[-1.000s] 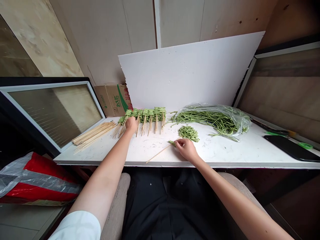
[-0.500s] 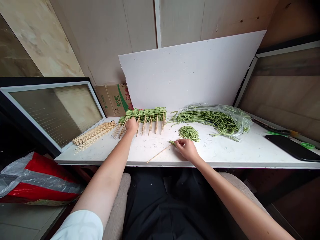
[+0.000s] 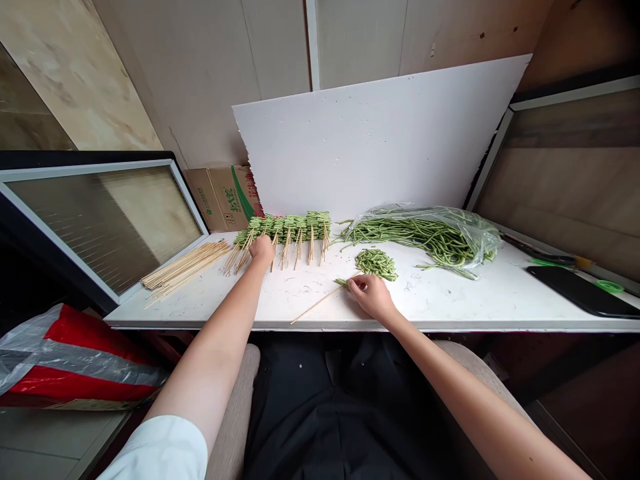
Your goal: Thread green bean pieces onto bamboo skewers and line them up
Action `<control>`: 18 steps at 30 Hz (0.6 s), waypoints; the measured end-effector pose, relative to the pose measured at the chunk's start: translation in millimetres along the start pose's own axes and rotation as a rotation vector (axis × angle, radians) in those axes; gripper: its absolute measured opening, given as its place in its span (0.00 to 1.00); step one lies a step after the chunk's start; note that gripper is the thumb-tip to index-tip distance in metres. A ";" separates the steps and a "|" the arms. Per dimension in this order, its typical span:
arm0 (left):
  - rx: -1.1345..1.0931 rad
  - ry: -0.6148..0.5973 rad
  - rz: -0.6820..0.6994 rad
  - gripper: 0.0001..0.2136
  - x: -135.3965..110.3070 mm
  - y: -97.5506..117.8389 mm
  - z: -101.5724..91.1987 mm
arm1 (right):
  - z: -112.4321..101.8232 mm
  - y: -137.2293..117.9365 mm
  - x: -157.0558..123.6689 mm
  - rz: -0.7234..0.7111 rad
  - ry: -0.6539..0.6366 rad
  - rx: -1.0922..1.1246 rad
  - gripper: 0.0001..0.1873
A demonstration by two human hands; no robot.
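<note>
My left hand (image 3: 263, 249) is closed over the stick ends at the left part of a row of skewered green beans (image 3: 315, 227). It seems to grip one of these skewers, though the hand covers most of it. The beans are cut short and stacked in several bundles, their sticks pointing toward me. My right hand (image 3: 373, 293) rests at the table's front, thumb and fingers pinched on a few green bean pieces (image 3: 343, 283). A bare bamboo skewer (image 3: 315, 306) slants across the tabletop beside those fingertips. Just behind this hand lies a pile of cut bean pieces (image 3: 376, 263).
Loose bamboo skewers (image 3: 185, 267) lie at the left. Long whole beans (image 3: 405, 230) spill from a clear plastic bag (image 3: 477, 243) at the back right. A black phone (image 3: 585, 290) and a green ring (image 3: 609, 287) lie far right. A cardboard box (image 3: 215, 200) and white board (image 3: 380, 140) stand behind.
Both hands stay nearly where they were, the left at the skewered bundles and the right at the bean pieces. The whole view has shifted slightly.
</note>
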State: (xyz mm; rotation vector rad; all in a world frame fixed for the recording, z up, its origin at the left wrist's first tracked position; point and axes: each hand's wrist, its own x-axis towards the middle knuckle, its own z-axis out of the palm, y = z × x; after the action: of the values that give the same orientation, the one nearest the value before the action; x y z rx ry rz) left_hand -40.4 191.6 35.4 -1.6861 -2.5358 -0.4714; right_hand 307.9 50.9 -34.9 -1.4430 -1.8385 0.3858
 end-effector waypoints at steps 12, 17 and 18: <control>-0.096 0.057 -0.010 0.10 -4.6 0.9 -0.6 | -0.4 -0.5 -0.7 -0.006 -0.009 0.002 0.17; -0.144 0.050 -0.030 0.11 -5.9 -1.5 0.7 | 0.0 0.3 -0.7 -0.011 -0.008 0.011 0.18; -0.150 0.048 -0.033 0.11 -6.0 -2.3 0.8 | 0.0 0.4 -0.6 -0.012 -0.008 0.013 0.18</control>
State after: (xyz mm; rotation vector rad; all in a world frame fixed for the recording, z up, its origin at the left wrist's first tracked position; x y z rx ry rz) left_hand -40.0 185.6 32.8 -1.6594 -2.5554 -0.7126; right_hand 308.2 50.5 -35.4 -1.4225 -1.8475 0.3976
